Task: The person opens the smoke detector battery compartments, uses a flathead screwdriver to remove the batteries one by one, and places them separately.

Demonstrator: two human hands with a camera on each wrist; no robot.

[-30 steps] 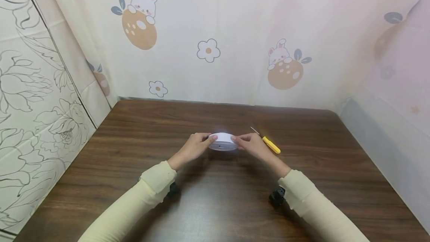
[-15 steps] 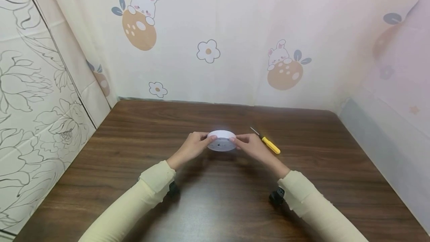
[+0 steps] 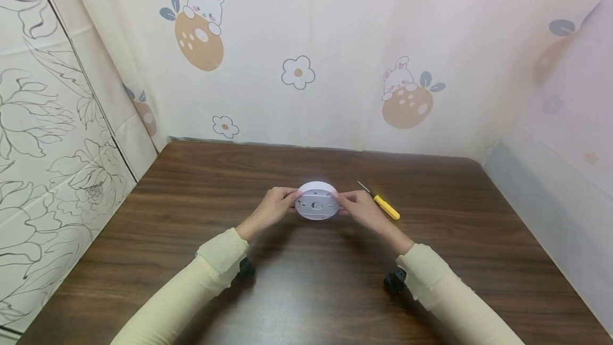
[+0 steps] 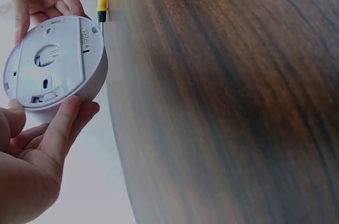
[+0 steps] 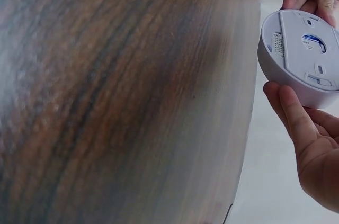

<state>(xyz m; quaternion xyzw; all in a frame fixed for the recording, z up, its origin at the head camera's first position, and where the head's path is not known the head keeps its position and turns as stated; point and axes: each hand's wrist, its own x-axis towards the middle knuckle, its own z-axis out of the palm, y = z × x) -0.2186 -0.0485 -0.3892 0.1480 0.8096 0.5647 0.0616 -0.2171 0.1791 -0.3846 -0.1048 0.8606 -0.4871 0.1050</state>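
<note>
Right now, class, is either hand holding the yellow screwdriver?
No, the yellow screwdriver lies on the table, while the left hand and right hand hold the round white device.

Arms [image 3: 191, 286] stretched forward, angled inward, left hand [image 3: 272, 208] and right hand [image 3: 366, 210] held facing each other, thumbs [image 4: 16, 116] opposed to fingers [image 4: 61, 126]
</note>
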